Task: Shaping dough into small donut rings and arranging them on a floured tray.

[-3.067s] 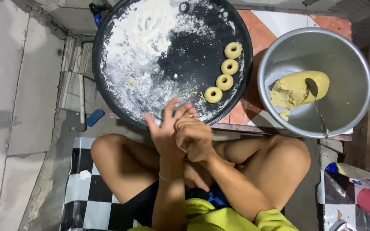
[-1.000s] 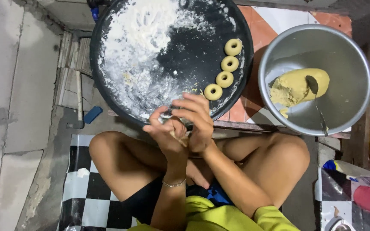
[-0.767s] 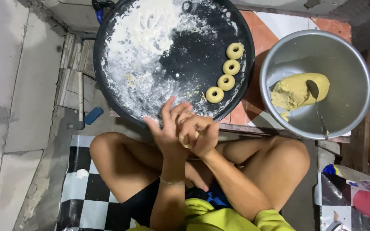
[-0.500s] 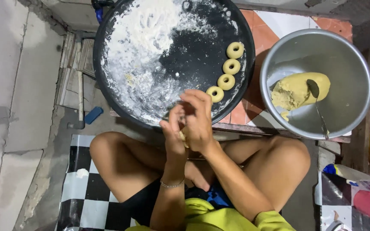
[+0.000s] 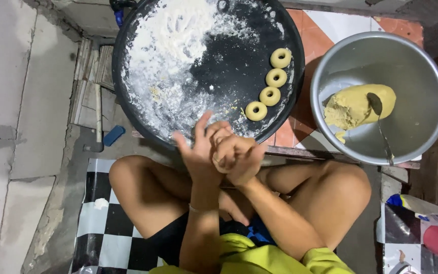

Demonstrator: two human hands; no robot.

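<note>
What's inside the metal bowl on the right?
The metal bowl holds a lump of yellow dough with a spoon resting on it, handle toward the rim. The dough hides whatever lies under it.

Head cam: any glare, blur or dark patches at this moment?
Head view: soft sheen on the round metal bowl, no blown-out glare; right hand and left hand slightly motion-soft, so the bit between the palms is unclear; right edge falls into shadow; white flour on the round black tray stays readable.
</note>
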